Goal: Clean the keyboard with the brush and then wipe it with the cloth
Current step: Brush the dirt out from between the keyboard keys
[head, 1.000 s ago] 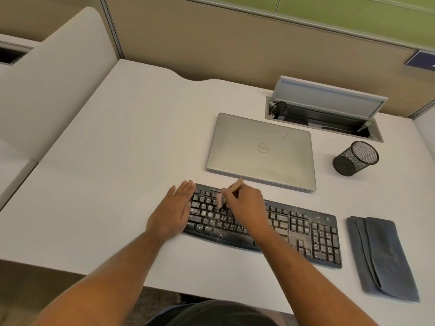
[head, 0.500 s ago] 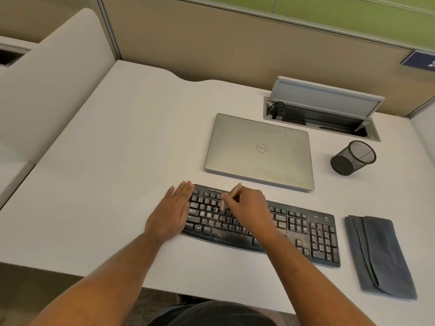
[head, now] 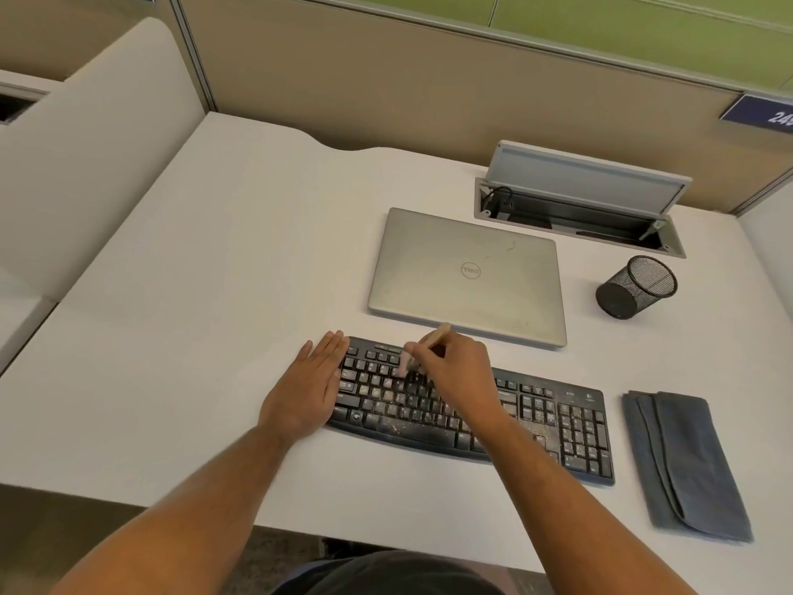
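Two hands over dusty keyboard [head: 472, 414] at near desk edge, left hand [head: 307, 386] flat on its left end, right hand [head: 459, 371] pinching brush [head: 422, 347], bristles on upper keys, folded cloth [head: 682, 461] to the right.

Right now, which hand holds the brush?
The right hand pinches the brush over the keyboard; the left hand lies flat.

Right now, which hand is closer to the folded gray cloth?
Right. The right hand holds the brush over the keyboard's middle; the cloth lies beyond the keyboard's right end. The left hand rests at its far left end.
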